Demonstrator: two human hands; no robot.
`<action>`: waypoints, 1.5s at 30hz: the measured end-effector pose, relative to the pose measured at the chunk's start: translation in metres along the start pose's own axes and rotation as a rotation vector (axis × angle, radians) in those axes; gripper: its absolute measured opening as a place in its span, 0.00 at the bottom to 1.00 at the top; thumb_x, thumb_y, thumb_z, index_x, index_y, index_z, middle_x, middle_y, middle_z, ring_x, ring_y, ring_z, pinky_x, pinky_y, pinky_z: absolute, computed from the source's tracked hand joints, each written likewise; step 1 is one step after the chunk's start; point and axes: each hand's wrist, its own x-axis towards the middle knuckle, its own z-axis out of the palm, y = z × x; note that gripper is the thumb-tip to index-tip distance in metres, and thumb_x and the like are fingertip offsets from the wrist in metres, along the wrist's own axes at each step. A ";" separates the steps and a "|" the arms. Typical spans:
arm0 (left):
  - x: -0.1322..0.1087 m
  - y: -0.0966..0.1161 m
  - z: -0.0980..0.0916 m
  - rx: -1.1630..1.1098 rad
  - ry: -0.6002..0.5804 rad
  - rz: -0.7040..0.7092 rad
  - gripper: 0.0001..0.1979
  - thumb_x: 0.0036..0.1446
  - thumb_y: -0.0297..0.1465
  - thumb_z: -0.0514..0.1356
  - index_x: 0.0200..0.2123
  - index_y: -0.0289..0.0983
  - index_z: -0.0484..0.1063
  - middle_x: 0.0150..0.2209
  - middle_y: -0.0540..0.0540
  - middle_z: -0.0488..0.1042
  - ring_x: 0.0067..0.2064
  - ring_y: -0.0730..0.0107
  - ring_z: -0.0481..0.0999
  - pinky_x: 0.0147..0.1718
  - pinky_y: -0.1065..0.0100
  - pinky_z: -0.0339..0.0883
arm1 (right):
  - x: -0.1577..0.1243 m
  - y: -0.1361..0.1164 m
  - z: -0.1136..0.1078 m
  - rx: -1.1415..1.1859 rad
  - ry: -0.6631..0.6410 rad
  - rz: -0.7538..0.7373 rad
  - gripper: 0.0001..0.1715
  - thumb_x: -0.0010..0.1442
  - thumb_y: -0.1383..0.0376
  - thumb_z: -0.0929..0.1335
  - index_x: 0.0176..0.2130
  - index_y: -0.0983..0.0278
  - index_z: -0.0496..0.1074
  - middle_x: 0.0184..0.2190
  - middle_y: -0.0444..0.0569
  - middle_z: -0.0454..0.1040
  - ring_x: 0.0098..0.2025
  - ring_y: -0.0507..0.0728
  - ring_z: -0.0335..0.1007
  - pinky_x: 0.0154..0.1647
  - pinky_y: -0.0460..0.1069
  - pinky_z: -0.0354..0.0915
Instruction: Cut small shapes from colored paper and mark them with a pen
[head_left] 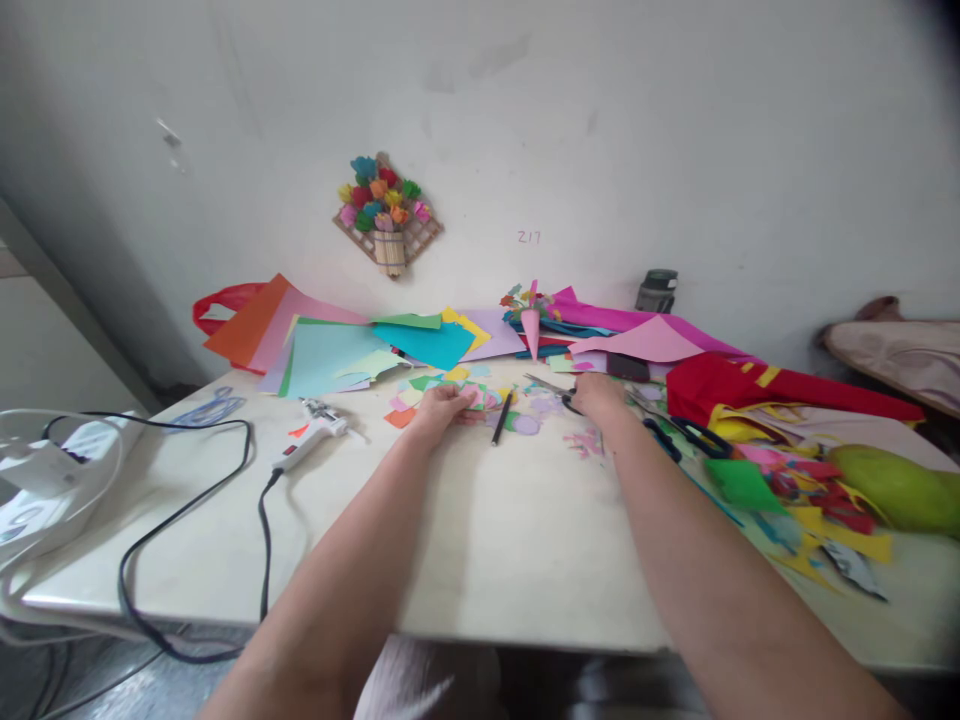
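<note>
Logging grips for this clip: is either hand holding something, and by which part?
The right hand seems to hold scissors by the handles; whether the left hand grips paper pieces cannot be told.

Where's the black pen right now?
In the head view, the black pen is near the middle, between the left hand and the right hand, with a purple paper piece just right of it.

And here are the small paper pieces [491, 398], orange, green, pink, yellow and lilac, strewn and overlapping on the table [525, 540]! Just right of them, scissors [553, 386], black handles partly hidden, blades pointing left!
</note>
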 end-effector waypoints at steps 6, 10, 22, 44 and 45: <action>-0.001 0.002 0.001 0.014 0.019 -0.002 0.15 0.41 0.37 0.68 0.23 0.35 0.67 0.22 0.49 0.74 0.29 0.64 0.78 0.27 0.68 0.70 | -0.004 -0.005 -0.004 -0.030 -0.009 -0.029 0.22 0.52 0.66 0.64 0.47 0.71 0.72 0.47 0.62 0.71 0.50 0.64 0.67 0.46 0.54 0.62; -0.003 0.004 0.002 0.004 0.038 -0.001 0.14 0.41 0.37 0.67 0.25 0.34 0.68 0.23 0.49 0.75 0.29 0.64 0.78 0.27 0.69 0.70 | -0.006 -0.004 -0.002 -0.048 -0.001 -0.072 0.20 0.53 0.69 0.64 0.46 0.67 0.72 0.45 0.60 0.73 0.49 0.63 0.68 0.46 0.54 0.62; -0.006 0.007 0.000 -0.059 0.046 0.002 0.15 0.40 0.36 0.68 0.25 0.35 0.66 0.22 0.49 0.74 0.30 0.63 0.78 0.28 0.69 0.69 | -0.008 -0.004 -0.001 -0.040 0.064 -0.126 0.19 0.53 0.70 0.63 0.44 0.67 0.73 0.45 0.60 0.73 0.50 0.65 0.66 0.45 0.55 0.63; -0.003 0.012 0.000 -0.243 0.095 0.112 0.16 0.40 0.36 0.69 0.28 0.31 0.72 0.27 0.46 0.76 0.32 0.65 0.78 0.36 0.66 0.72 | -0.018 -0.041 -0.007 1.381 -0.310 -0.416 0.19 0.52 0.53 0.68 0.34 0.66 0.69 0.24 0.45 0.69 0.20 0.46 0.61 0.12 0.40 0.43; -0.002 0.011 0.000 -0.248 0.105 0.123 0.16 0.40 0.36 0.69 0.28 0.31 0.72 0.27 0.46 0.76 0.33 0.64 0.78 0.37 0.65 0.72 | -0.020 -0.044 -0.007 1.394 -0.342 -0.467 0.18 0.52 0.52 0.67 0.33 0.66 0.68 0.24 0.44 0.69 0.20 0.46 0.62 0.12 0.40 0.43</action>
